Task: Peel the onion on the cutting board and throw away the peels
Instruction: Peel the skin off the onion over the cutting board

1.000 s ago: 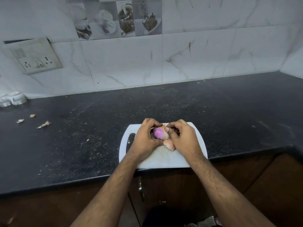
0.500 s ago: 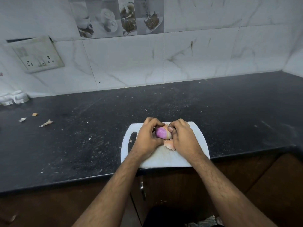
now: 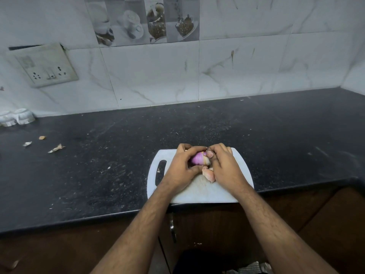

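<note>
A small purple onion (image 3: 198, 158) is held just above the white cutting board (image 3: 199, 192) at the counter's front edge. My left hand (image 3: 182, 167) curls around its left side. My right hand (image 3: 225, 167) grips its right side, the thumb pressed on the top where pale skin still clings. A loose pinkish peel (image 3: 209, 175) hangs or lies just below the onion, between my two hands. Most of the onion is hidden by my fingers.
The black counter (image 3: 276, 139) runs left and right, backed by a tiled wall. A few peel scraps (image 3: 56, 148) lie at the far left near two white bowls (image 3: 18, 117). A socket plate (image 3: 45, 66) is on the wall. Dark cabinets lie below the counter edge.
My right thumb has slid up over the onion's top and my hands have closed in around it. The onion has turned slightly, showing more purple flesh.
</note>
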